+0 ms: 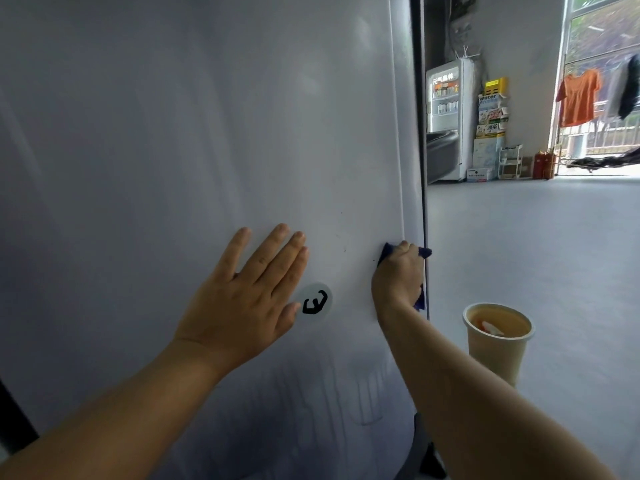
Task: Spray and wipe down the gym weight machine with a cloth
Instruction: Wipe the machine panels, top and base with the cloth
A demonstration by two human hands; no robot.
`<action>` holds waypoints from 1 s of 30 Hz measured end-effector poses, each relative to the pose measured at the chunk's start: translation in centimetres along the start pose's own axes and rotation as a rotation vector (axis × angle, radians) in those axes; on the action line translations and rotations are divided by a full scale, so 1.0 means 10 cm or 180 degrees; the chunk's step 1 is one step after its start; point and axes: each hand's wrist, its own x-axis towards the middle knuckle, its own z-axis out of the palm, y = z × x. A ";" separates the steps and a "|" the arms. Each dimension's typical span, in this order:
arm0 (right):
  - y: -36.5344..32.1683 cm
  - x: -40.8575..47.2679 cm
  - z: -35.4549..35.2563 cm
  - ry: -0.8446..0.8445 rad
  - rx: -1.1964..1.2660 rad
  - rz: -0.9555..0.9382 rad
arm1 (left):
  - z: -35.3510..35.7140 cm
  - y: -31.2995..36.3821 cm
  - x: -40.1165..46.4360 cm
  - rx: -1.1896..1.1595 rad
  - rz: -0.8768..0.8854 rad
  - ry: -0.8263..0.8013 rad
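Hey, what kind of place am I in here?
Probably a small gym: a flexed-arm sticker on the white machine panel, and a drinks fridge beside stacked drink cartons.

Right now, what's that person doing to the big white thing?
A person is cleaning the white panel of a gym weight machine. Their right hand grips a dark blue cloth and presses it against the panel's right edge. Their left hand lies flat on the panel, fingers spread, beside a round sticker. Lower down, the panel looks wet with streaks. A paper cup of orange drink stands to the right.
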 end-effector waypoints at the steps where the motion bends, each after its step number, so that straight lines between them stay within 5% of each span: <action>1: 0.00 -0.11 0.06 0.0081 0.0168 -0.0054 | 0.00 0.00 0.00 0.0011 0.0000 0.0010; 17: 0.00 -0.11 0.12 0.0110 0.0290 0.0045 | -0.01 0.01 -0.01 -0.0017 -0.0028 0.0092; 20: 0.06 -0.69 0.25 -0.0190 0.0326 -0.0462 | 0.00 0.00 -0.01 0.0019 -0.0033 0.0112; 26: 0.59 -1.12 0.31 -0.0307 -0.0396 -0.2482 | 0.02 0.00 -0.03 -0.0002 -0.0022 0.0135; 30: 0.71 -0.60 0.19 -0.0071 -0.0039 -0.2361 | 0.03 0.01 -0.02 -0.0040 -0.0053 0.0147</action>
